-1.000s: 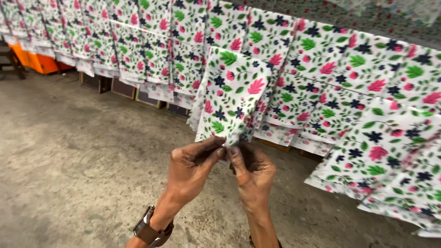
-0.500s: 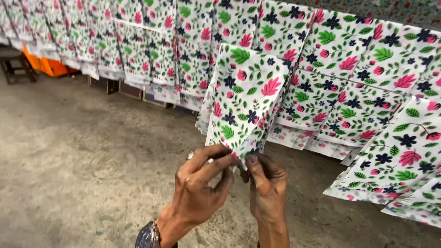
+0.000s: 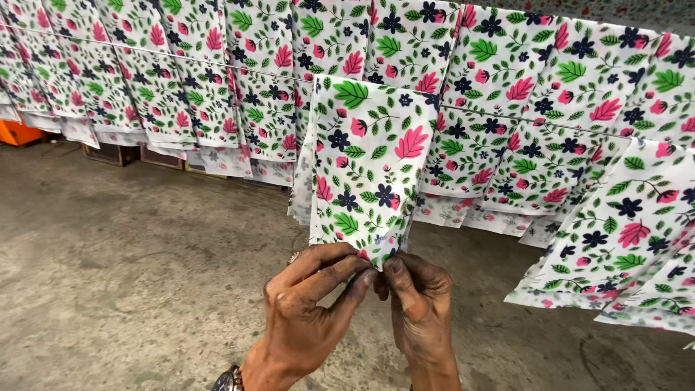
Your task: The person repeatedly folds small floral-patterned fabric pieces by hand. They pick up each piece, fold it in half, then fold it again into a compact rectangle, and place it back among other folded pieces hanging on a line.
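Observation:
A white sheet printed with pink, green and dark blue flowers (image 3: 369,156) hangs upright in front of me, its lower edge bunched between my fingers. My left hand (image 3: 313,304), with a watch on the wrist, pinches the bottom edge from the left. My right hand (image 3: 418,304) pinches the same edge from the right, its fingertips touching those of the left. Both hands are dark with grime.
Several rows of the same floral sheets (image 3: 507,94) hang overlapping across the back and slope down at the right (image 3: 630,232). Bare concrete floor (image 3: 123,268) lies below. An orange box (image 3: 16,132) and low wooden crates (image 3: 108,153) sit under the sheets at the left.
The view has moved closer to the sheets. My hands have stayed pinched on the sheet's lower edge, and the sheet now hangs flatter and larger in view.

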